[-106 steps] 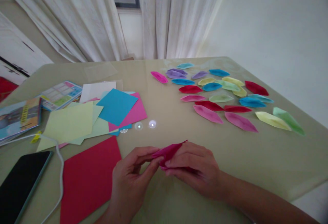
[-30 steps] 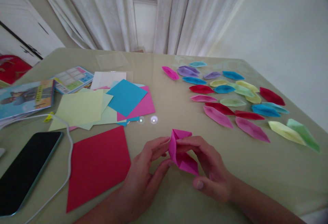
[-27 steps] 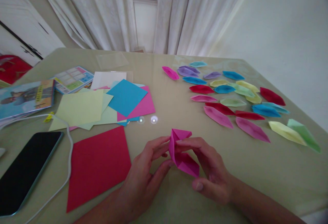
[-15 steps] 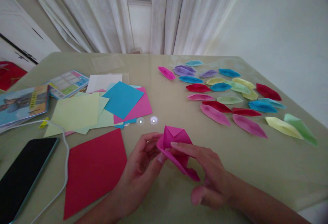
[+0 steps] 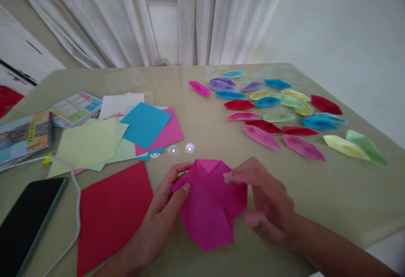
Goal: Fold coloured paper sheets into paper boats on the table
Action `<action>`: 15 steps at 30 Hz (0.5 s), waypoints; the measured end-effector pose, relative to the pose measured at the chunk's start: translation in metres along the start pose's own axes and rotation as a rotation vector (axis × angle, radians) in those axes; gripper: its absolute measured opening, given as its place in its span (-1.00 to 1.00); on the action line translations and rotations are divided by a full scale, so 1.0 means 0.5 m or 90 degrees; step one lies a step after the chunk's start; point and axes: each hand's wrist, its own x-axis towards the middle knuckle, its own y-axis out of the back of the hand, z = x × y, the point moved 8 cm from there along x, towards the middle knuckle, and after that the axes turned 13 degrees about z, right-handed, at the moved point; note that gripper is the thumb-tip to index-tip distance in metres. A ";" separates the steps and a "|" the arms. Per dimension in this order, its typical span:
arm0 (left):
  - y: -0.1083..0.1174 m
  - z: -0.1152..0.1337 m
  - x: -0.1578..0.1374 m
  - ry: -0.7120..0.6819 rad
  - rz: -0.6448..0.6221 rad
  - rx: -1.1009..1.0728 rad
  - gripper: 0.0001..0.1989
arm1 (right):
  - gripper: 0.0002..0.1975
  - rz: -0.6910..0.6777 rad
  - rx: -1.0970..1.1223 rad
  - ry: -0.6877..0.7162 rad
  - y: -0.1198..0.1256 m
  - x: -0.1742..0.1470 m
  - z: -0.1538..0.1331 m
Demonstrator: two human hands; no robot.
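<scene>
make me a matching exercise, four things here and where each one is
1. magenta paper
2. phone
3. red sheet
4. blue square

A. lying over part of a pink sheet
B. inside the curve of the white cable
C. gripped by the left hand
D. between the white cable and the left hand

Pairs: 1-C, 2-B, 3-D, 4-A

Folded sheet [image 5: 209, 209] in my left hand [image 5: 160, 218]: plain magenta, lighter pink triangle [image 5: 208, 165] up top. Left of that hand: solid red square [image 5: 110, 213], black phone [image 5: 28, 222] with teal edge, white cable [image 5: 76, 201]. Ahead-left: blue sheet [image 5: 147, 125] over pink sheet [image 5: 171, 131]. Beyond my right hand [image 5: 268, 201]: folded shapes [image 5: 262, 137], red, blue, pink, purple, yellow, green. Bench [image 5: 199, 129] beige.
</scene>
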 end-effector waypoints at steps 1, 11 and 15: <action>0.000 0.000 0.001 0.003 -0.003 0.007 -0.55 | -0.60 0.051 -0.019 -0.038 0.012 0.003 0.011; -0.016 0.015 0.006 -0.033 -0.029 0.115 -0.66 | -0.78 -0.042 0.017 -0.384 -0.020 0.000 0.093; -0.022 0.015 0.002 -0.026 -0.045 0.127 -0.66 | -0.79 -0.056 0.008 -0.374 -0.024 0.006 0.083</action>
